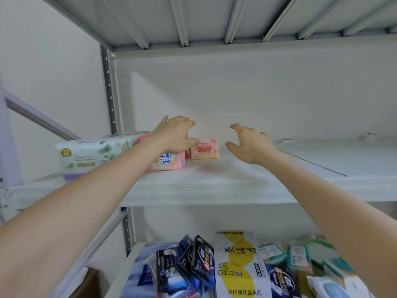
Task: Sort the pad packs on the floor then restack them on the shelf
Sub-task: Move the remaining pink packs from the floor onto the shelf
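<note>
On the white shelf stand pad packs at the left end. A small pink and yellow pack stands upright near the middle. Left of it lies a pink pack with blue lettering, and my left hand rests on top of it with fingers spread over its far side. My right hand hovers just right of the small pink pack, fingers loosely spread, holding nothing and not touching it. A white and green pack sits on a purple one at the far left.
The shelf surface right of the hands is bare, with a seam running across it. The lower shelf holds a jumble of dark blue packs, a white and yellow pack and teal packs. A metal upright stands at the left.
</note>
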